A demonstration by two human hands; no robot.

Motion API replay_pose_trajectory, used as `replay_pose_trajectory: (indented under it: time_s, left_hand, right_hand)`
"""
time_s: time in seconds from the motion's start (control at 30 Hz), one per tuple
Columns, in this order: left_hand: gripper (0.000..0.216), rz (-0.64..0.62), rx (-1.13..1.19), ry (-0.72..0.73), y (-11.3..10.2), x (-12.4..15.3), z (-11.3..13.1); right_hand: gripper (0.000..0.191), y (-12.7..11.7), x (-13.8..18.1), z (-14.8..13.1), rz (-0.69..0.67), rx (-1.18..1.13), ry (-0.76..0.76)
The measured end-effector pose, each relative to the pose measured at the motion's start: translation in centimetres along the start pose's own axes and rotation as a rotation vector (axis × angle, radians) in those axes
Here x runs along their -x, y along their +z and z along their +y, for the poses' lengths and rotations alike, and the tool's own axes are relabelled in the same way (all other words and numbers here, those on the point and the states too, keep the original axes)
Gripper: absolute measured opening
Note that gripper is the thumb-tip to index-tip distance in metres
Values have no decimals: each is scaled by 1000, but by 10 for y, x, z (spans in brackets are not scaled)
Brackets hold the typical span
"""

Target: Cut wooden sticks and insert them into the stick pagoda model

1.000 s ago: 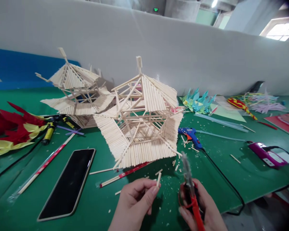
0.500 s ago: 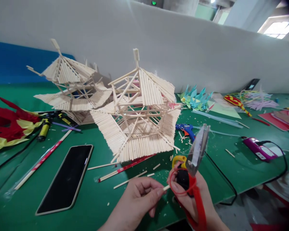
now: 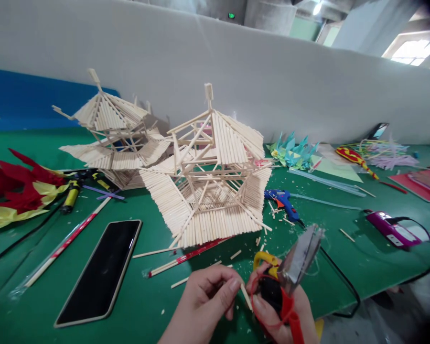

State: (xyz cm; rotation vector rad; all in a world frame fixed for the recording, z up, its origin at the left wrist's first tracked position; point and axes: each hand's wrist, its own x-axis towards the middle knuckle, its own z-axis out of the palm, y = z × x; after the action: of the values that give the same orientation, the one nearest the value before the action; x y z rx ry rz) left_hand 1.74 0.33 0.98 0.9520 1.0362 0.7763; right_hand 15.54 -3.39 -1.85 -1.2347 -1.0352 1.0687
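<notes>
My left hand (image 3: 205,302) is low in the middle, its fingers pinched on a short wooden stick (image 3: 245,296). Right beside it, my right hand (image 3: 281,310) grips red-handled cutters (image 3: 294,272) with the blades tilted up and to the right. The stick's free end touches my right hand near the cutters' handle. Just beyond both hands stands a pavilion model (image 3: 211,177) built from wooden sticks. A second stick model (image 3: 112,136) stands behind it to the left.
A black phone (image 3: 101,270) lies face up at the left on the green table (image 3: 344,267). Wrapped chopsticks (image 3: 64,249), loose sticks, a blue glue gun (image 3: 283,200) with its black cord, a purple device (image 3: 392,228), and paper crafts (image 3: 17,191) surround the models.
The cutters turned from upright to tilted right and came lower, near the stick. My left hand stayed pinched on the stick and moved close against my right hand.
</notes>
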Motion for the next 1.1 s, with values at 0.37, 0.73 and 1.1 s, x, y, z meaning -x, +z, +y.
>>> replay_pose_trajectory:
  time_s: [0.37,0.73,1.1]
  left_hand:
    - [37,-38,298,-170,7,-12,-19]
    - [24,13,225,-129,5,-1,-15]
    - [29,197,348,-35,6,-4,-2]
  right_hand:
    - [18,4,-7,0,-77,-67,-6]
    - [23,2,-12,1,29,-26,56]
    - [38,-56,-6,13,-194,487,131]
